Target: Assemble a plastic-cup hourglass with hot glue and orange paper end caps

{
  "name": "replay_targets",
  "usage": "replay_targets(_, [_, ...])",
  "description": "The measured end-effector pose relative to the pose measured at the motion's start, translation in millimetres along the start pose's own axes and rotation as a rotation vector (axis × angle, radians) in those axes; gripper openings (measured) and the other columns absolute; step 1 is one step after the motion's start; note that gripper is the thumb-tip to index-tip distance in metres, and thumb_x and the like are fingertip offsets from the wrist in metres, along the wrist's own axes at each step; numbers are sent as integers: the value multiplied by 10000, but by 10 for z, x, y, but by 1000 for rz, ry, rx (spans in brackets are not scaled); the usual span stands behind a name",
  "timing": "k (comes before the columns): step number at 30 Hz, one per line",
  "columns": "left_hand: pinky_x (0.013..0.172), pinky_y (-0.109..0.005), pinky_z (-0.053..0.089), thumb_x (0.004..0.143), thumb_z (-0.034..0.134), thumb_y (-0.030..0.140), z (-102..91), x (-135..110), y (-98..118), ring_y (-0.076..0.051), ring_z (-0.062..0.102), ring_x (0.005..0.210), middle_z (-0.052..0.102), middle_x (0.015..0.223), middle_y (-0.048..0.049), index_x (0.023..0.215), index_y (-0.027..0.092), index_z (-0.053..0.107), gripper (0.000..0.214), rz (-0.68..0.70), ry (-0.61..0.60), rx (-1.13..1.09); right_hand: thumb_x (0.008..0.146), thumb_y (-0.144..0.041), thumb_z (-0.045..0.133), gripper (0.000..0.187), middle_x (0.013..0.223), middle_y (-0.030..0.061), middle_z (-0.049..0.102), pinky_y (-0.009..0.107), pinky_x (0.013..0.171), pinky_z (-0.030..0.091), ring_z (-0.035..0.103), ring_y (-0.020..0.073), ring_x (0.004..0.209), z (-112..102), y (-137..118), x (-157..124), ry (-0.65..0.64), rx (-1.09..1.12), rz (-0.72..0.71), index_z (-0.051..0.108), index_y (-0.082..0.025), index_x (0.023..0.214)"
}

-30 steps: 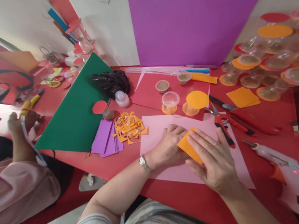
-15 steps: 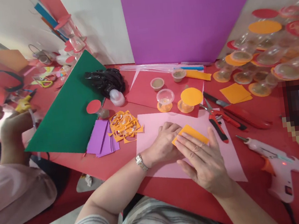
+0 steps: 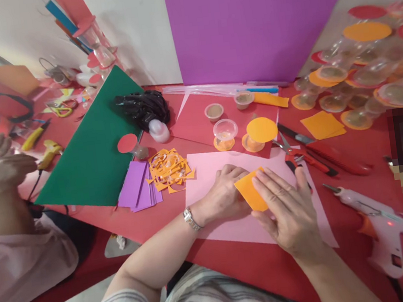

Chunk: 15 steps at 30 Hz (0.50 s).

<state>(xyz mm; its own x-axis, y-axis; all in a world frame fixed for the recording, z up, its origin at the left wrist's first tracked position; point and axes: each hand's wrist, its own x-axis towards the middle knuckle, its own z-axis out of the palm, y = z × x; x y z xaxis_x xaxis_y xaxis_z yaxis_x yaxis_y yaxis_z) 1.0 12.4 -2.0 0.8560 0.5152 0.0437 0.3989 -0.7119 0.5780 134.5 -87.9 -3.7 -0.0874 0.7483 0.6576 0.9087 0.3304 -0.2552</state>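
Observation:
An orange paper square [image 3: 252, 191] lies tilted between my two hands, above the pink sheet [image 3: 212, 235]. My left hand [image 3: 227, 194], with a watch on its wrist, is curled at the square's left side; whatever its fingers hold beneath is hidden. Flat across the right part of the square rest the outstretched fingers of my right hand [image 3: 287, 204], the thumb apart near its lower edge. Just beyond the sheet stand a clear plastic cup [image 3: 225, 129] on an orange disc and another cup topped by an orange disc [image 3: 262, 130].
Orange scraps [image 3: 170, 169] and purple paper pieces [image 3: 136, 186] lie left, beside a green board [image 3: 87, 150]. On the right are red-handled pliers [image 3: 297, 154], a glue gun [image 3: 378, 217] and stacked plastic cups [image 3: 353, 73]. Another person's hands [image 3: 1, 170] are at far left.
My right hand has slid to the right and slightly down, uncovering more of the orange square, which has turned. At far left, the other person's hands have let go of the yellow tool.

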Motion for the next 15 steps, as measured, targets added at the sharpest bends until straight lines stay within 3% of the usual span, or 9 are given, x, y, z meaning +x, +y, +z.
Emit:
replay_targets(5, [889, -378, 409, 862, 617, 298, 39, -3, -23, -214, 545, 915, 631, 912, -59, 909, 185, 596, 124, -4, 35, 17, 1012, -313, 447, 463, 1224, 181, 696, 608, 1176, 252, 653, 293, 1175, 13, 20, -15, 12, -9, -4, 491, -90, 1415])
replay_targets(11, [909, -387, 406, 871, 627, 306, 67, -13, -50, -228, 537, 990, 650, 1020, -57, 1027, 186, 618, 196, -41, 15, -23, 1034, -379, 394, 456, 1167, 136, 731, 618, 1204, 138, 675, 269, 1139, -7, -71, 1, -7, 54, -66, 527, -117, 1382])
replay_targets(15, [892, -398, 420, 876, 607, 292, 45, -6, -30, -233, 533, 979, 639, 1027, -64, 987, 185, 620, 155, -87, -13, -32, 1032, -361, 421, 409, 1187, 138, 722, 609, 1208, 115, 688, 244, 1112, 1, -139, 9, -54, 82, -59, 570, -109, 1319])
